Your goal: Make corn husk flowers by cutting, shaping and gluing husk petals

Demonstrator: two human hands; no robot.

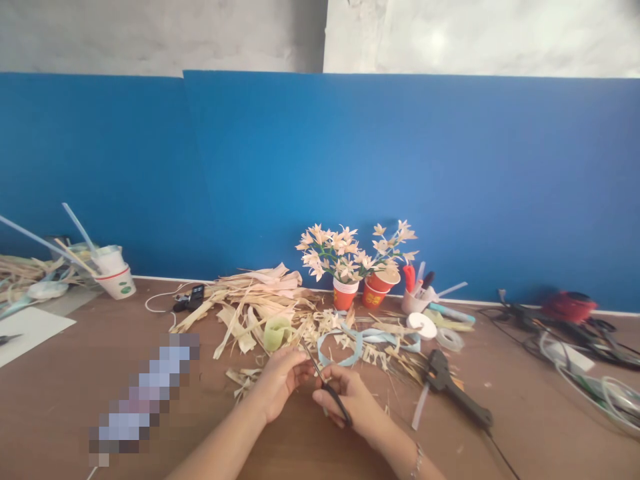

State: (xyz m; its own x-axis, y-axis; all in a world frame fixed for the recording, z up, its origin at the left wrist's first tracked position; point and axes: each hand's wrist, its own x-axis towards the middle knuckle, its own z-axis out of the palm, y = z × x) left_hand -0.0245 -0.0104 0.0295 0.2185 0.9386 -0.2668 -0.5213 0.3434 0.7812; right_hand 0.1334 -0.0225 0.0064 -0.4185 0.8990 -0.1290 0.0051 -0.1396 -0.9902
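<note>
Near the table's front middle, my right hand (347,398) grips black-handled scissors (339,405), their blades pointing up and to the left. Close beside the blades is my left hand (283,381), its fingers curled together; whatever sits between them is too small to make out. Just beyond both hands lie dried corn husks (270,293), a rolled green strip (277,333) and a loop of pale blue ribbon (357,350). Small cut husk pieces (320,327) are scattered around there.
Husk flowers (340,250) stand in red paper cups (345,295) by the blue partition (250,167). A glue gun (455,387) lies right, with tangled cables (565,347) beyond. A blurred-out device (145,397) lies left, and a white cup (117,283) stands farther back.
</note>
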